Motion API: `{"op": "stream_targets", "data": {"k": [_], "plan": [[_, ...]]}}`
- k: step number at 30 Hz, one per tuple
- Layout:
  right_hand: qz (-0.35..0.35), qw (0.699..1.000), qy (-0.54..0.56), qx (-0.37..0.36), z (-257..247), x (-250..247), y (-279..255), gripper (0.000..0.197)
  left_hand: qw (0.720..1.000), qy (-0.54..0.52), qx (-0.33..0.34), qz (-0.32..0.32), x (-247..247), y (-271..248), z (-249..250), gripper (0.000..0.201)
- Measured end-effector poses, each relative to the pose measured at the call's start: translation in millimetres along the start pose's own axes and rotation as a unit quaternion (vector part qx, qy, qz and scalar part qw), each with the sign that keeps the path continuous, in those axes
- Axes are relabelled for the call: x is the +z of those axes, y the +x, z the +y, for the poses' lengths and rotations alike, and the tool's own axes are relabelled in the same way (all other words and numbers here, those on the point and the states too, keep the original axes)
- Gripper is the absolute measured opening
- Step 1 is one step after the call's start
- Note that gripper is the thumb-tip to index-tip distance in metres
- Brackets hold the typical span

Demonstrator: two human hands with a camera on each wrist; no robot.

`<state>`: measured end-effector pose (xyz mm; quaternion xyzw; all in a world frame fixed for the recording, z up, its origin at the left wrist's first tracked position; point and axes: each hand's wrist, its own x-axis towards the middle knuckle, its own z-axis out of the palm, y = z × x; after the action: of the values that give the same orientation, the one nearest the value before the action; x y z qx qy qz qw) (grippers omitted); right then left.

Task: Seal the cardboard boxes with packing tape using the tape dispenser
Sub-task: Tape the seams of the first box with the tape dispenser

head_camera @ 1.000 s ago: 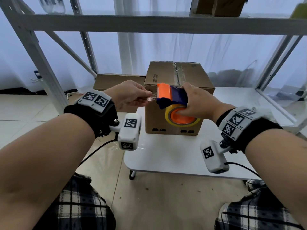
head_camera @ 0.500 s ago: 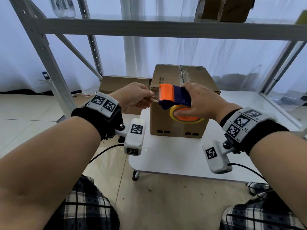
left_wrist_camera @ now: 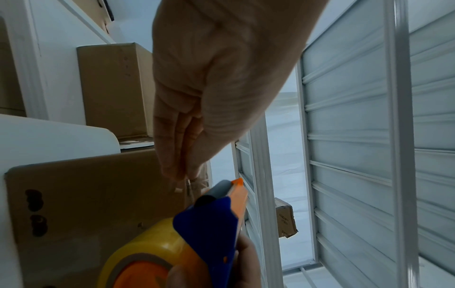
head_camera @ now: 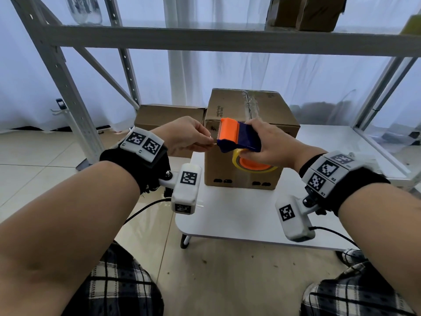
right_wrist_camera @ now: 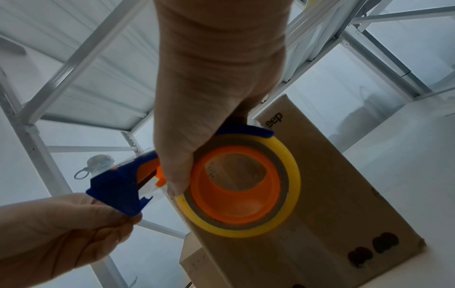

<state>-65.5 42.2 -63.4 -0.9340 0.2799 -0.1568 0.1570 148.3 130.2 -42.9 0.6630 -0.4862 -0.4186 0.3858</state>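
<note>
The right hand [head_camera: 271,145] is gripping the tape dispenser [head_camera: 238,139] in front of the cardboard box [head_camera: 239,106] on the desk [head_camera: 239,215]. The left hand [head_camera: 184,135] is pinching the tape end [left_wrist_camera: 181,185] at its mouth.

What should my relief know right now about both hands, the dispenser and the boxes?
Right hand grips the tape dispenser, held in the air in front of the tall box.
Left hand pinches the tape end at the dispenser's mouth.
The tall box stands on the white table; wrinkled tape already lies along its top seam.
A lower box sits behind, to the left; I cannot tell whether it is sealed.
Left: pull the tape out, lay it on the box, cut.
</note>
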Motion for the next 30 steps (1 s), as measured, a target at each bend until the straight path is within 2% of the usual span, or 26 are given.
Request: {"op": "stream_targets", "data": {"k": [7, 12, 16, 19, 25, 28, 30], "plan": [[0.041, 0.996, -0.075, 0.019, -2.8, 0.5, 3.2, 0.066, 0.999, -0.001, 0.009, 0.051, 1.6, 2.6, 1.8, 0.007], [0.026, 0.998, -0.055, 0.021, 0.4, -3.0, 1.5, 0.058, 0.997, 0.025, 0.039, 0.057, 0.2, 4.3, 2.5, 0.006], [0.012, 0.996, -0.085, 0.03, 15.8, -13.7, -8.7, 0.059, 0.993, 0.036, 0.047, 0.099, -28.9, 1.8, -6.8, 0.005], [0.028, 0.992, -0.108, 0.053, 25.9, -21.9, -11.0, 0.057, 0.992, 0.053, 0.039, 0.107, -41.9, 1.3, -14.0, 0.005], [0.004, 0.987, -0.153, 0.057, 18.7, -13.7, -3.8, 0.066, 0.976, 0.079, 0.066, 0.192, -29.0, 12.9, -26.4, 0.019], [-0.001, 0.983, -0.18, 0.048, 14.4, -13.8, -3.2, 0.077, 0.962, 0.099, 0.082, 0.241, -26.2, 18.7, -30.1, 0.024], [0.006, 0.98, -0.192, 0.04, 10.7, -21.2, -2.1, 0.076, 0.951, 0.113, 0.09, 0.273, -26.6, 21.5, -27.8, 0.027]]}}
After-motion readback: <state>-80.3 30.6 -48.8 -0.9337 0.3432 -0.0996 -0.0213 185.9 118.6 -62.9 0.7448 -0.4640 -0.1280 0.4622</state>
